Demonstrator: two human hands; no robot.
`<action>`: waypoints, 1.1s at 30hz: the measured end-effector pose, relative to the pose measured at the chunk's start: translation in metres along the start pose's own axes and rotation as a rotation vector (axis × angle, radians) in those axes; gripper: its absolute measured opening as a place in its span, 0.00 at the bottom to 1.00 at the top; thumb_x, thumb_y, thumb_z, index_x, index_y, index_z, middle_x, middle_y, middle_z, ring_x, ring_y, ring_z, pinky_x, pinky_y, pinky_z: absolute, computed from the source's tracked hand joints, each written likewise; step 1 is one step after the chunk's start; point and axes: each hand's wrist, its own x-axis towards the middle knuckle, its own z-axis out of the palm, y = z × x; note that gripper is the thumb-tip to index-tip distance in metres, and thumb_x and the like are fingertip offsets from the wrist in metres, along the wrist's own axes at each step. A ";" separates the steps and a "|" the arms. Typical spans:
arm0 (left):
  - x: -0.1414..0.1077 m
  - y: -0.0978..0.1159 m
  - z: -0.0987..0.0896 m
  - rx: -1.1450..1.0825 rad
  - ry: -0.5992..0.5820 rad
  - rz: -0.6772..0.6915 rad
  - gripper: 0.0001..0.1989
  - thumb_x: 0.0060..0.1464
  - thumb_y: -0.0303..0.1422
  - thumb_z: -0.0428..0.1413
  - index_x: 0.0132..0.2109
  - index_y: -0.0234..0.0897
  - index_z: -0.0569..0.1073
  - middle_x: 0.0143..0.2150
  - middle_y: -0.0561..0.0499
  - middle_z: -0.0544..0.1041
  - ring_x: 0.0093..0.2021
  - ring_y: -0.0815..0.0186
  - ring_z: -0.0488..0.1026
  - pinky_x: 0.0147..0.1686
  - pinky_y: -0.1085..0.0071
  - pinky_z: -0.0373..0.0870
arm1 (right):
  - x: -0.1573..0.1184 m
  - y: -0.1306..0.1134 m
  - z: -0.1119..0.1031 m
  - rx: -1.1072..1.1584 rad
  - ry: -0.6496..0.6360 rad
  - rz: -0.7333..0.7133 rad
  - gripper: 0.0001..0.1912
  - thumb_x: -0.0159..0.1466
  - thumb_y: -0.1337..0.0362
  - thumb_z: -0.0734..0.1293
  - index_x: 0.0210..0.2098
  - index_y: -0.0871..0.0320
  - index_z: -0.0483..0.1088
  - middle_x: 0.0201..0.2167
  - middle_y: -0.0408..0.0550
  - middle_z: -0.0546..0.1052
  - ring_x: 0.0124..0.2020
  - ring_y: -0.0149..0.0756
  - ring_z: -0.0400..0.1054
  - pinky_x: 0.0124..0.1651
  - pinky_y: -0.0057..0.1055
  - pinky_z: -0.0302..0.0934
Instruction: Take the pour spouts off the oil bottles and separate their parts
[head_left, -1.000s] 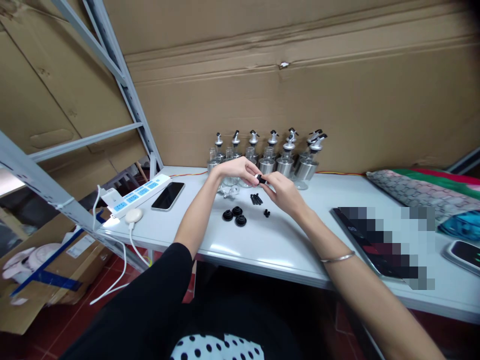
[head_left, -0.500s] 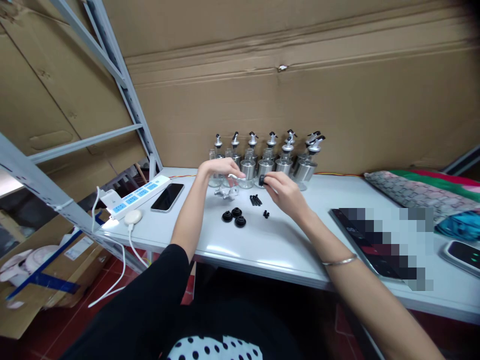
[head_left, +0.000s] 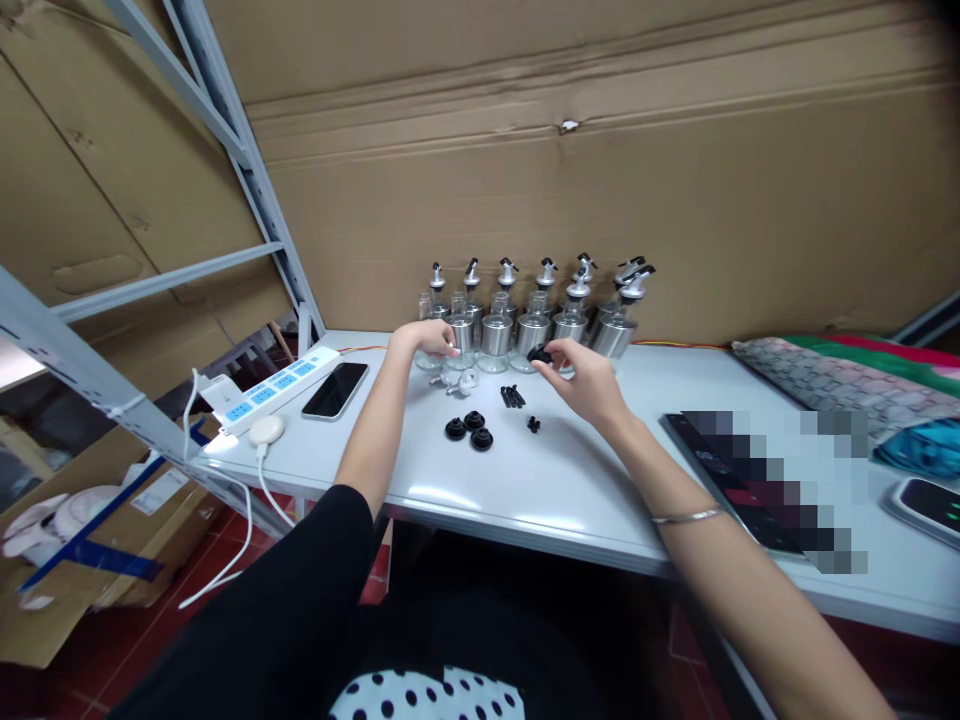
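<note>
Your R hand (head_left: 583,378) has thumb + fingers pinched on a round black stepped stopper (head_left: 538,354), held up off the white tabletop (head_left: 600,480). Your L hand (head_left: 429,337) has its fingers curled down; can't tell if they grip anything, tips too small & partly hidden. Shiny silver pourer heads (head_left: 466,382) lie just your side of the L fingertips. Closer to you, btwn both hands' fingers, sit three round black stepped stoppers (head_left: 481,440) in a tight cluster. Slim black levers (head_left: 514,397) lie side by side, a bit L of & nearer you than the R fingertips; small black plugs (head_left: 533,425) are nearer you again. Beyond both hands' fingers stand clear-glass & steel bottles (head_left: 496,335), back ones w/ silver spouts (head_left: 546,268), several front ones open-necked.
</note>
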 end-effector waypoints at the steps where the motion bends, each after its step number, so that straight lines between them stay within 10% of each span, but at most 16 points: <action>1: 0.000 0.001 0.001 0.011 -0.005 -0.012 0.17 0.46 0.37 0.58 0.43 0.32 0.73 0.32 0.48 0.77 0.29 0.70 0.70 0.29 0.78 0.64 | 0.000 0.000 0.000 0.001 -0.007 0.003 0.12 0.61 0.53 0.62 0.34 0.55 0.66 0.25 0.47 0.71 0.27 0.37 0.65 0.33 0.33 0.61; 14: 0.011 0.007 0.016 0.041 -0.111 -0.121 0.11 0.46 0.29 0.57 0.39 0.30 0.75 0.39 0.42 0.78 0.38 0.64 0.75 0.35 0.75 0.70 | -0.001 0.007 0.004 0.022 -0.102 0.022 0.12 0.61 0.55 0.63 0.37 0.55 0.69 0.29 0.48 0.75 0.28 0.37 0.67 0.34 0.34 0.61; 20: -0.008 0.019 0.012 0.068 -0.145 -0.141 0.21 0.51 0.38 0.56 0.49 0.31 0.71 0.50 0.37 0.74 0.42 0.58 0.75 0.38 0.69 0.71 | -0.001 -0.009 0.006 0.032 -0.341 -0.088 0.10 0.62 0.61 0.63 0.40 0.55 0.73 0.36 0.51 0.77 0.38 0.42 0.67 0.42 0.39 0.58; 28: -0.043 -0.011 0.062 0.206 0.242 0.191 0.23 0.63 0.41 0.38 0.58 0.31 0.61 0.57 0.36 0.66 0.58 0.57 0.64 0.56 0.63 0.60 | -0.006 -0.046 0.013 -0.083 -0.674 -0.073 0.11 0.58 0.69 0.65 0.41 0.56 0.73 0.38 0.51 0.78 0.45 0.47 0.66 0.47 0.45 0.53; 33: -0.041 -0.025 0.089 0.072 0.311 0.322 0.29 0.60 0.45 0.44 0.63 0.33 0.54 0.63 0.39 0.58 0.63 0.57 0.56 0.61 0.64 0.54 | -0.007 -0.049 0.015 -0.067 -0.785 -0.027 0.13 0.57 0.70 0.66 0.43 0.58 0.73 0.39 0.52 0.78 0.45 0.46 0.68 0.48 0.43 0.52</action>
